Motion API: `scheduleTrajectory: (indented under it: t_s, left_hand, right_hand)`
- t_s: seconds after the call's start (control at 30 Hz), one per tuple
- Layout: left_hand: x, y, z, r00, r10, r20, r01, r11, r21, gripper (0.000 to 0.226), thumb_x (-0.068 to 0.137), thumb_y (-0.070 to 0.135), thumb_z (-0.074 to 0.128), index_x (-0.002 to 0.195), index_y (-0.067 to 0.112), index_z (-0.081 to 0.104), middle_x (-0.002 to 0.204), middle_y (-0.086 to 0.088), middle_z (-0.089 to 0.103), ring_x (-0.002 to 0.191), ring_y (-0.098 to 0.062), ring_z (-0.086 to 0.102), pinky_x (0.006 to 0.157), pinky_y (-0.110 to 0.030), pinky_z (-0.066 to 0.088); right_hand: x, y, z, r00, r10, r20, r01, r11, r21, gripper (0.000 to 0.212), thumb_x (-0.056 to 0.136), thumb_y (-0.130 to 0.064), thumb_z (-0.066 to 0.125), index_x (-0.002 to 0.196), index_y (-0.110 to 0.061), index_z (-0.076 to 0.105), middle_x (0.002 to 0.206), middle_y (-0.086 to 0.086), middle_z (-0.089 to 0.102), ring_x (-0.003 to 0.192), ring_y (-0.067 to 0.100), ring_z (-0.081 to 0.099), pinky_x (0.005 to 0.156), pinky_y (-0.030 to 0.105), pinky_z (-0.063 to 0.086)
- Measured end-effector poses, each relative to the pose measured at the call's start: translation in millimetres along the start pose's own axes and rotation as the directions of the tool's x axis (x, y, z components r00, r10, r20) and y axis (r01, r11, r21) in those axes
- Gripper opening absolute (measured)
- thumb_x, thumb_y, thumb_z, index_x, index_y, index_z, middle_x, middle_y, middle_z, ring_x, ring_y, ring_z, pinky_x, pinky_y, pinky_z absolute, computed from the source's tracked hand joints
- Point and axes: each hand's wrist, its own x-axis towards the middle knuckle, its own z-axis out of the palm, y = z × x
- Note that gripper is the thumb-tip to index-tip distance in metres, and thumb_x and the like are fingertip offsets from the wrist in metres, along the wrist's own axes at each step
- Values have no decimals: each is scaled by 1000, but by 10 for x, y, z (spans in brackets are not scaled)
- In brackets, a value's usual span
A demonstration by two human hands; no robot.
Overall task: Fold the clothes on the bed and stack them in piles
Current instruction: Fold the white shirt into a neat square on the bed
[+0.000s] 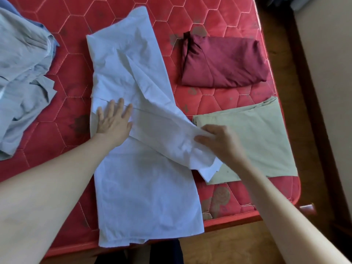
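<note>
Two garments, a maroon folded cloth (222,61) and a beige folded cloth (253,138), already lay at the red quilted bed's (76,115) right, while the left hand (112,121) pressed flat and the right hand (219,141) pinched the half-folded white cotton shirt's (141,178) sleeve, a crumpled grey-blue heap (21,77) awaiting at far left.

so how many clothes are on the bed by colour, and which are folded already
white garment, being folded: 1
maroon garment, folded: 1
beige garment, folded: 1
grey-blue clothes, unfolded heap: number unclear
Total: 3 countable plus the heap
</note>
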Motion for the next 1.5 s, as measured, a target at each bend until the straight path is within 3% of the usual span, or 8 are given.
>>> scheduleTrajectory:
  t_s: [0.1,0.33,0.57,0.83,0.97,1.13,1.33,1.5]
  left_hand:
    - [-15,-24,-34,999,28,-23,-28,1000,1,59,101,39,32,153,24,9,160,-5,-2,146,-31,2,112,-59,12]
    - [13,-71,15,999,24,-41,-24,1000,12,60,101,40,26,154,21,4,162,-2,-2,147,-28,1,115,-56,11]
    - [70,-245,44,976,68,-206,-50,995,89,56,100,34,37,151,14,24,159,-10,16,146,-32,12,115,-55,6]
    - [192,-459,-64,952,71,-296,-42,994,106,54,96,6,49,147,4,32,157,-21,18,144,-41,17,110,-61,19]
    - [300,-597,-164,959,-30,-283,56,995,84,49,101,3,30,148,-3,18,156,-28,10,145,-40,14,111,-53,27]
    - [337,-802,-308,843,170,-510,-78,977,197,21,78,-10,64,97,-7,68,104,-23,69,97,-31,69,71,-36,59]
    - [208,-1195,-264,681,191,-707,-207,976,64,17,83,-12,59,96,-8,69,101,-23,71,96,-34,70,70,-43,59]
    - [56,-1311,-56,808,185,-559,-228,974,-7,33,73,-9,73,105,-7,66,114,-23,67,103,-38,66,79,-47,56]
  right_hand:
    - [33,-40,-279,996,69,48,-84,818,569,21,72,-22,76,91,-14,73,78,3,72,66,14,66,54,21,48]
    - [65,906,-229,792,557,-251,-495,826,269,41,79,-5,71,119,-3,59,96,13,63,80,26,61,67,32,47]
    - [-23,687,158,922,-30,-386,-90,953,-289,49,79,-19,76,123,-4,60,129,17,53,118,35,50,95,44,45]
    - [50,447,848,937,-349,-12,215,606,-766,61,63,-4,77,123,-6,64,137,21,52,130,38,48,104,61,37]
    - [252,360,931,885,-466,6,275,511,-814,45,72,5,70,116,1,66,123,20,63,115,39,60,93,54,49]
    - [353,120,800,872,-477,-108,284,673,-683,47,54,18,74,98,1,73,92,13,73,77,30,72,47,30,52]
    - [65,-77,777,762,-594,-256,357,716,-599,37,73,10,67,104,-9,74,104,2,74,87,19,73,54,26,53]
    - [-122,52,1126,802,-597,-6,431,586,-686,39,80,-1,45,106,-9,73,106,4,72,98,23,70,67,28,56]
